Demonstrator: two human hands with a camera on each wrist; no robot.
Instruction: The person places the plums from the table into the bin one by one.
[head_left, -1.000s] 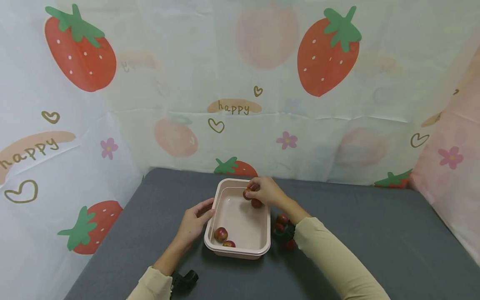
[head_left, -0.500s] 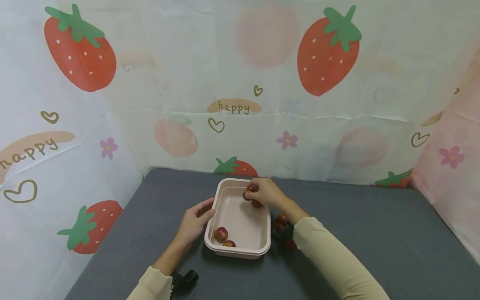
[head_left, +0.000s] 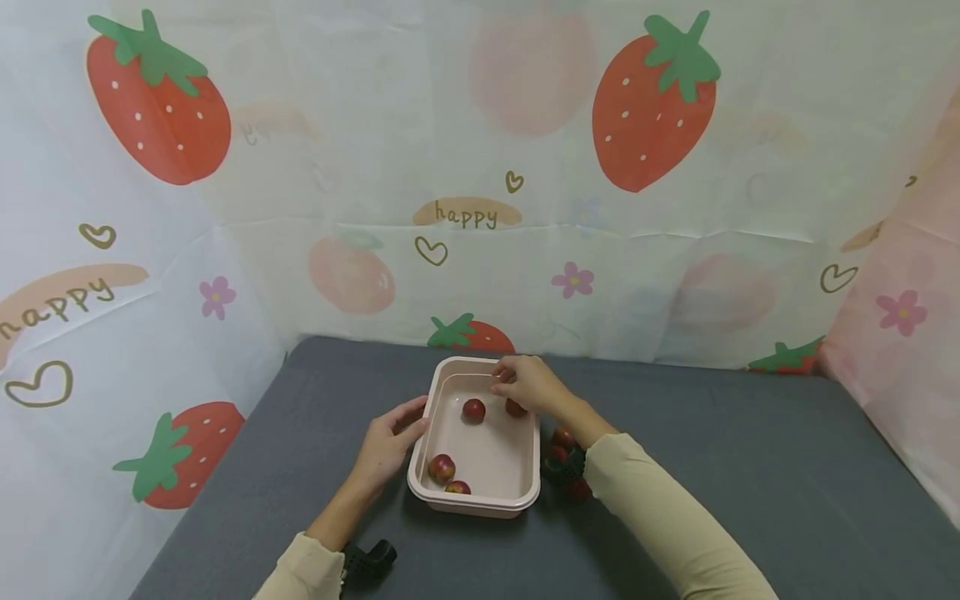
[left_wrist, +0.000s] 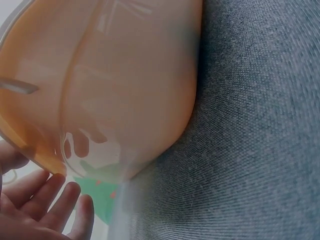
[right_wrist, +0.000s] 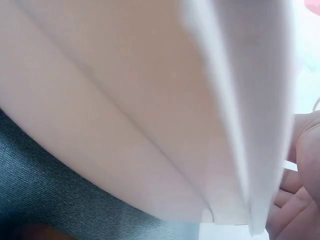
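Note:
A pale pink rectangular tray (head_left: pixel 480 450) stands on the dark table. My left hand (head_left: pixel 386 442) touches its left rim; in the left wrist view those fingers (left_wrist: pixel 60 207) are fairly straight beside the tray wall (left_wrist: pixel 140 95). My right hand (head_left: pixel 531 385) hovers over the far right corner with loosely bent fingers and no fruit visible between them. One small red plum-like fruit (head_left: pixel 473 411) lies in the far half, and another red fruit (head_left: pixel 515 407) is partly hidden under that hand. Two red-yellow fruits, one (head_left: pixel 442 468) fully visible, sit at the near left.
Several more red fruits (head_left: pixel 564 438) lie on the table right of the tray, partly covered by the black right wrist camera (head_left: pixel 564 467). Grey cloth (head_left: pixel 712 467) covers the table. A strawberry-printed curtain (head_left: pixel 465 275) hangs behind it.
My right hand has let go of a fruit, which has moved left and nearer within the tray. Both hands stay in nearly the same place.

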